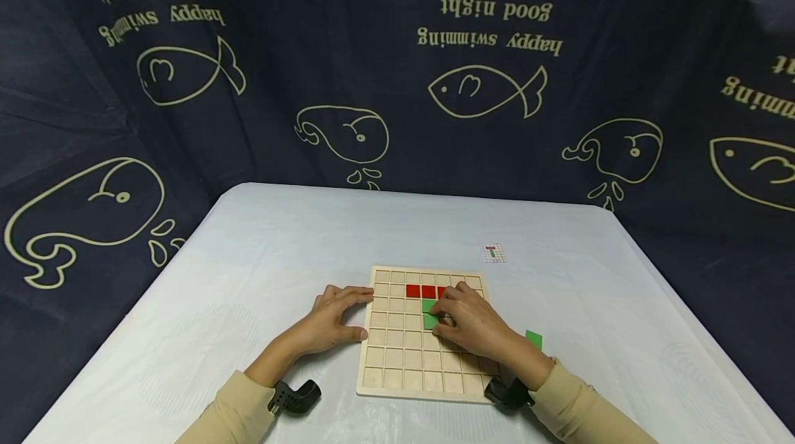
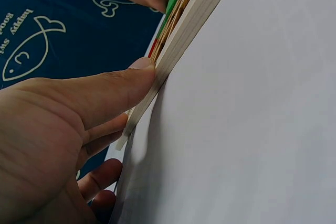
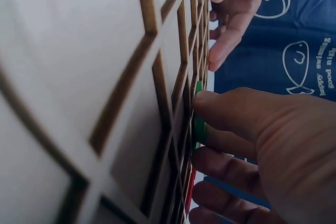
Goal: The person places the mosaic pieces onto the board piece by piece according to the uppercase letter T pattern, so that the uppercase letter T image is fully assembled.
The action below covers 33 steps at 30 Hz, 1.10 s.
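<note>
A wooden grid board (image 1: 393, 360) lies on the white table. Along one of its upper rows sit red square tiles (image 1: 413, 291), with a green tile (image 1: 428, 306) in the cell below the middle one. My right hand (image 1: 472, 320) pinches another green tile (image 1: 430, 322) between thumb and fingers, one cell lower; in the right wrist view this tile (image 3: 199, 129) stands slightly tilted at the grid. My left hand (image 1: 332, 320) rests against the board's left edge, thumb and fingers extended; the left wrist view shows its thumb (image 2: 121, 90) touching the rim.
One loose green tile (image 1: 533, 340) lies on the table beside my right forearm. Beyond the board's upper right corner is a small printed pattern card (image 1: 493, 253) with a red and green T shape. A dark curtain (image 1: 397, 154) hangs behind the table (image 1: 279, 237).
</note>
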Motion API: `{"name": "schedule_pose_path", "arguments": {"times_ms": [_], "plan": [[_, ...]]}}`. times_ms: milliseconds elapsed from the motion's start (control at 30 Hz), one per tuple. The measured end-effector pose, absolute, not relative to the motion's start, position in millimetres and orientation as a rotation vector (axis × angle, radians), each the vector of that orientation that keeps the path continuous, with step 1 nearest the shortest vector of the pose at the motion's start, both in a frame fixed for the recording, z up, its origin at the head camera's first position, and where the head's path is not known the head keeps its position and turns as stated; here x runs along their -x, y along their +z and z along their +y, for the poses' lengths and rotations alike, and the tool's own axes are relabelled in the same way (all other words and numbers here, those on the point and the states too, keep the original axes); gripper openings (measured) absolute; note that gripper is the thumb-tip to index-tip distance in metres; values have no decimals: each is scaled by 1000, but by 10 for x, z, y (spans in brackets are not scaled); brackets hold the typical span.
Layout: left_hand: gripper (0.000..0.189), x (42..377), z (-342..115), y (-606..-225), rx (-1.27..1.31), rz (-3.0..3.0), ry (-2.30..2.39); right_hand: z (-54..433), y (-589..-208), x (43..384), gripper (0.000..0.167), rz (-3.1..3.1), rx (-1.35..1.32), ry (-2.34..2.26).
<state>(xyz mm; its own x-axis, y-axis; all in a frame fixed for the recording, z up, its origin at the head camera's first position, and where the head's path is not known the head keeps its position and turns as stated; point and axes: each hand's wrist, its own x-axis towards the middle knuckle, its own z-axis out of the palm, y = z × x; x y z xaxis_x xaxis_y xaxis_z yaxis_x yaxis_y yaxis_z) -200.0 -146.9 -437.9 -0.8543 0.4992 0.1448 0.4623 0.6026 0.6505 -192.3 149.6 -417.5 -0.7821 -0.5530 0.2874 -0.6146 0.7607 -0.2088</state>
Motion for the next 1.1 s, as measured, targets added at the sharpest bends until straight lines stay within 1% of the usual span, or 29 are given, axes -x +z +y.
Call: {"name": "schedule_pose_path", "arguments": {"times_ms": [733, 1100], "plan": [[63, 2004, -1480, -4391, -846, 2771, 1095, 1501, -4188, 1934, 26, -2753, -916, 459], [62, 2006, -1473, -4380, -851, 2761, 1109, 1538, -4159, 1933, 24, -2722, -888, 455]]}}
